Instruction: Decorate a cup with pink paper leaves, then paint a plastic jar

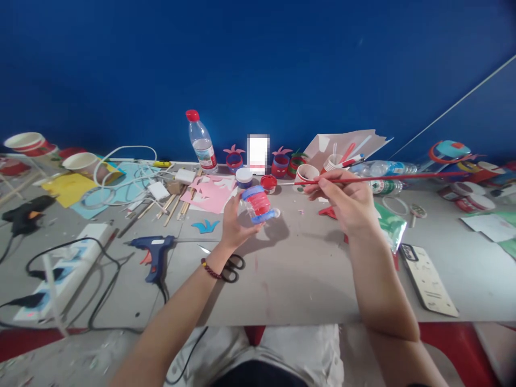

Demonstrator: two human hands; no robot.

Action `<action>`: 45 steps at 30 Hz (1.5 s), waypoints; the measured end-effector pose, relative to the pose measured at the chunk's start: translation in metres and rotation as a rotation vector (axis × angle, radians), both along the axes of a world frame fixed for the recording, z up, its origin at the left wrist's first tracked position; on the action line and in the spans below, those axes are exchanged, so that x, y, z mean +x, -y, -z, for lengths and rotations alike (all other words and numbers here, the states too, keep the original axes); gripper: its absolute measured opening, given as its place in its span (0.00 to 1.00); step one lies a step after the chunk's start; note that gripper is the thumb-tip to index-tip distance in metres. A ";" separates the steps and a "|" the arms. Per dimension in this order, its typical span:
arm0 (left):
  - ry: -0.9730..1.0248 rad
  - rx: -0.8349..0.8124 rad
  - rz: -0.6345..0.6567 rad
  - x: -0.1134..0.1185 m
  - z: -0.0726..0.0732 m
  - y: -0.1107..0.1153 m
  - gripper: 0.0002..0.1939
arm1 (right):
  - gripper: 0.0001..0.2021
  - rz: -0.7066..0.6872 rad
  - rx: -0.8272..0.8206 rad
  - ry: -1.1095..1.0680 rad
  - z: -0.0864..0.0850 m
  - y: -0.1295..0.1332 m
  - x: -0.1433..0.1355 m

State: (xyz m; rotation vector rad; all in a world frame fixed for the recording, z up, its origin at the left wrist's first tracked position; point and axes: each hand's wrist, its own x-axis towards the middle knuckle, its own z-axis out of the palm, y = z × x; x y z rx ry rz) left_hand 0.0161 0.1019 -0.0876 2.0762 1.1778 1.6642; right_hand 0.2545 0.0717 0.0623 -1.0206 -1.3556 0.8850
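Observation:
My left hand is closed around a small clear plastic bottle piece, which is tilted and painted red in the middle with blue bands at its ends. In my right hand, a red-handled paintbrush is pinched between thumb and fingers, its bristle end pointing left. That end hovers near an open jar of red paint, just behind the bottle piece; whether it touches the jar, I cannot tell. A second jar with a white lid stands to its left. Black-handled scissors lie partly under my left wrist.
A blue glue gun and a power strip with cables lie on the left. An upright water bottle and painted cups line the back. A paper cup stands near my right hand; a phone lies at right.

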 end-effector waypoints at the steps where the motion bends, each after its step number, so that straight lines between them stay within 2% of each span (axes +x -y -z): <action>1: 0.005 0.001 -0.003 -0.001 0.000 0.000 0.47 | 0.11 -0.007 -0.003 0.005 -0.002 0.000 -0.001; 4: 0.019 -0.003 -0.004 -0.003 0.000 -0.001 0.46 | 0.13 -0.057 -0.041 0.037 -0.002 -0.003 -0.002; 11: 0.028 0.025 -0.064 -0.004 0.001 -0.003 0.46 | 0.15 -0.175 -0.151 0.017 0.018 -0.014 -0.005; 17: 0.037 0.040 -0.049 -0.003 0.003 -0.002 0.47 | 0.18 -0.121 -0.163 0.028 0.027 -0.018 -0.006; 23: 0.044 0.033 -0.077 -0.002 0.004 -0.001 0.47 | 0.18 -0.183 -0.155 -0.014 0.032 -0.023 -0.011; 31: 0.044 0.047 -0.092 -0.001 0.002 0.000 0.47 | 0.22 -0.161 -0.192 -0.020 0.033 -0.025 -0.018; 39: 0.042 -0.014 -0.059 -0.002 -0.003 0.001 0.45 | 0.26 -0.108 -0.221 -0.025 0.031 -0.029 -0.014; 45: 0.047 -0.014 -0.064 -0.002 -0.002 0.001 0.47 | 0.24 -0.066 -0.231 0.002 0.033 -0.034 -0.007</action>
